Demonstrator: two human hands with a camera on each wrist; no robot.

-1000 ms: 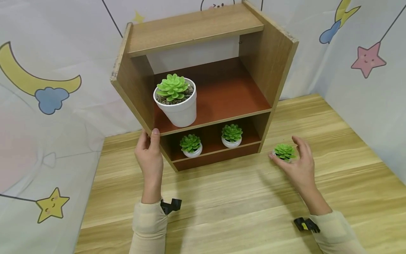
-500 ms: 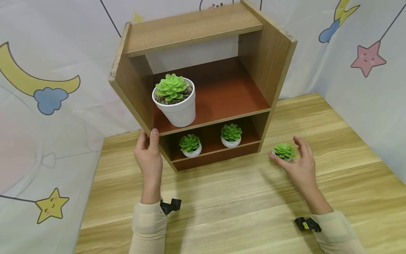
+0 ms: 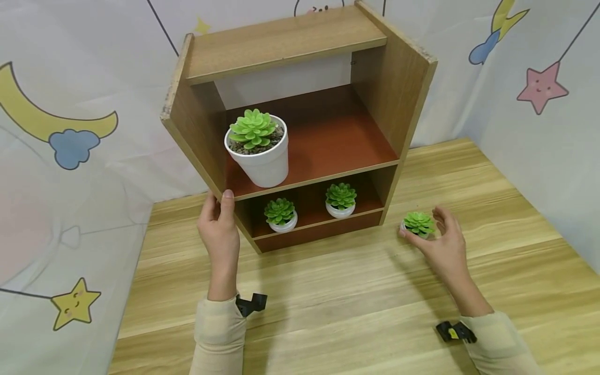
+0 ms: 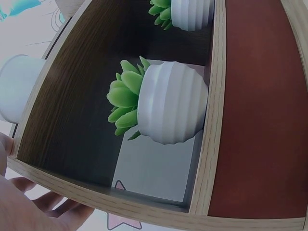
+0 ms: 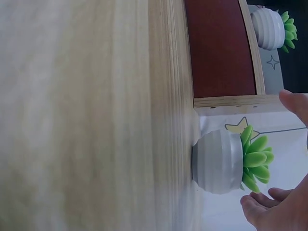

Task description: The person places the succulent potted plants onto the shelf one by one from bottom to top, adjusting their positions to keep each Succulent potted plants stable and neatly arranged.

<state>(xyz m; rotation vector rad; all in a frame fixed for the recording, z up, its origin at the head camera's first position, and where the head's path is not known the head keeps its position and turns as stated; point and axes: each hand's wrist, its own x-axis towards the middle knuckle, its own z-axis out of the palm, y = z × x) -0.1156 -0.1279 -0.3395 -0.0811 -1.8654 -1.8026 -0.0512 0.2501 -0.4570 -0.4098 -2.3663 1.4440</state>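
My left hand (image 3: 219,234) grips the left side panel of a wooden shelf unit (image 3: 300,192), thumb on the front edge and fingers behind. My right hand (image 3: 442,245) is spread around a small potted succulent (image 3: 419,224) on the table, right of the shelf. In the right wrist view, the thumb and fingers of the right hand (image 5: 284,207) stand apart from that succulent's ribbed white pot (image 5: 217,162). Two matching small succulents, one left (image 3: 281,213) and one right (image 3: 341,200), stand in the lower compartment. A larger potted succulent (image 3: 262,151) stands on the upper shelf board's left.
The shelf unit stands on a wood-grain table (image 3: 337,307) near the back. Behind and beside it hang white cloth walls (image 3: 529,151) printed with moons and stars. Black camera mounts sit on the left wrist (image 3: 251,304) and right wrist (image 3: 455,332).
The right hand's fingers have drawn slightly inward around the small succulent on the table. My left hand keeps its grip on the shelf panel. The plants stay in place.
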